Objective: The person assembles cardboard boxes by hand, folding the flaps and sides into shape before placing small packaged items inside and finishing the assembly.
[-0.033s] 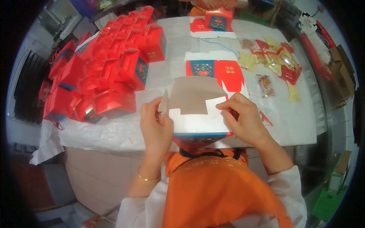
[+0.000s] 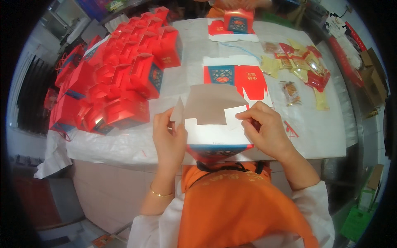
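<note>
— White-sheeted table (image 2: 190,45), one, across the middle of the room. Left side, what is listed?
— Red cartons (image 2: 111,78), many, several open-topped, standing close together; presumably massed on one side to save room.
— Left hand (image 2: 168,138)?
— One, thumb and fingers closed about an upright side flap (image 2: 178,110); fingertips partly hidden, so how firmly they press cannot be told.
— Between the hands?
— Carton in hand (image 2: 215,134), one, at the near table edge, white and grey panels uppermost, patterned side toward the wearer; seemingly held at both sides to keep it steady. Whether it rests on the table, cannot tell.
— Right hand (image 2: 262,126)?
— One, thumb and forefinger pinching a white tab (image 2: 234,113), likely for control of so small a piece.
— Beyond?
— Flat red-and-blue carton (image 2: 248,76), one, lying just past the hands; farther off, a co-worker's hands (image 2: 244,4), blurred, at another red carton (image 2: 239,22). Far right, wrapped packets (image 2: 300,64), loose heap, apparently put within reach; single packet (image 2: 290,93), nearer.
— Surface and room?
— Sheeting pale, rumpled, hanging over at near left. Tiled floor (image 2: 115,190), pinkish, near left; green box (image 2: 355,223), near right; brown cardboard (image 2: 372,72), far right
</note>
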Action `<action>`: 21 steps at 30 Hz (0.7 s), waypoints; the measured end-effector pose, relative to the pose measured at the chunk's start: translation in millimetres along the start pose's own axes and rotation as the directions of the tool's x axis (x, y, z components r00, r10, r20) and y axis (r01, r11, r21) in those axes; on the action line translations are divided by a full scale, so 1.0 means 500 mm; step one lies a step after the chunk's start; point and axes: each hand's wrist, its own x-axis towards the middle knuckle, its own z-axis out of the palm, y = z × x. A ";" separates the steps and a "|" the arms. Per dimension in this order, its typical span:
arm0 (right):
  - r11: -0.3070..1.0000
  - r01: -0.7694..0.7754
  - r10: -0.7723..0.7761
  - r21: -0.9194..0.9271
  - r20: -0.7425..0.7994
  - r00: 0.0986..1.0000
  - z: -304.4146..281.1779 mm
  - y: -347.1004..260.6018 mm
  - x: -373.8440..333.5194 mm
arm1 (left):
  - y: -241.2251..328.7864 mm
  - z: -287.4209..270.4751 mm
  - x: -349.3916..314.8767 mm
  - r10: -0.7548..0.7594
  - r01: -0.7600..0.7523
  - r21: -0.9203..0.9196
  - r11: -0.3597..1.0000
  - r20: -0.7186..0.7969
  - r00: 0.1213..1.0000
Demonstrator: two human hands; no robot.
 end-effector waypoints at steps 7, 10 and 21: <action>0.999 0.030 -0.029 0.016 -0.051 0.998 0.015 -0.006 -0.018 | 0.002 -0.017 0.004 -0.178 0.169 -0.133 0.977 -0.060 0.982; 0.997 0.071 -0.069 0.035 -0.063 0.996 0.018 -0.006 -0.020 | 0.042 0.002 0.005 0.069 -0.067 0.111 0.992 -0.020 0.997; 0.989 0.112 -0.111 0.097 -0.021 0.994 0.024 0.003 0.009 | 0.008 0.020 0.018 0.125 -0.129 0.490 0.862 0.041 0.991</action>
